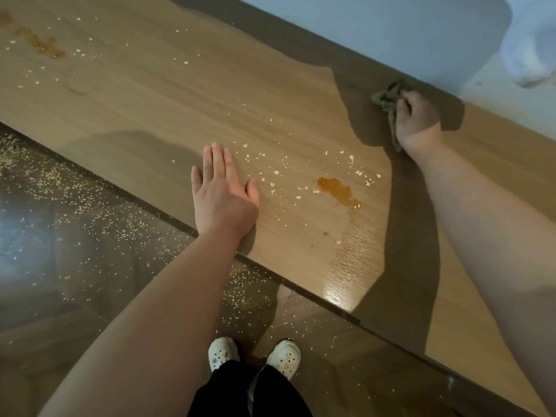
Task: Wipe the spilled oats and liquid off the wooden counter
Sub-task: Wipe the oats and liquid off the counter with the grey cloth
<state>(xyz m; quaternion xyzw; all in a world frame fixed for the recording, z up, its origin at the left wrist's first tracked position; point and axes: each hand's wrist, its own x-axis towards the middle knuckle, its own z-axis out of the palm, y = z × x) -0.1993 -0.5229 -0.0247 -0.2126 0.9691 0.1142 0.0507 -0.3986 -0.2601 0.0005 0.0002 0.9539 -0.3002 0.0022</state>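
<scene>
White clogs [224, 353] and black trousers [228, 392] stand on a glossy brown floor [45, 296], which is sprinkled with fallen flakes [54, 179] along the foot of the counter [150, 85]. Up on that wooden top, close to its front edge, the left hand [224, 194] lies flat, palm down, fingers straight and together, thumb out to the side. Just to the right of it, loose oats [272, 179] are scattered over the wood, and a little beyond them sits a small amber puddle [335, 189] with a few bits stuck in it. A wet sheen [349, 284] shines near the front edge below that puddle. Farther back, by the rear edge where the wood meets the pale blue wall [361, 25], the right hand [416, 115] is curled in a fist around a bunched grey-green cloth [386, 96], which sits in shadow. Far off at the left end, a second amber smear [45, 46] lies among more scattered grains, well apart from both hands.
</scene>
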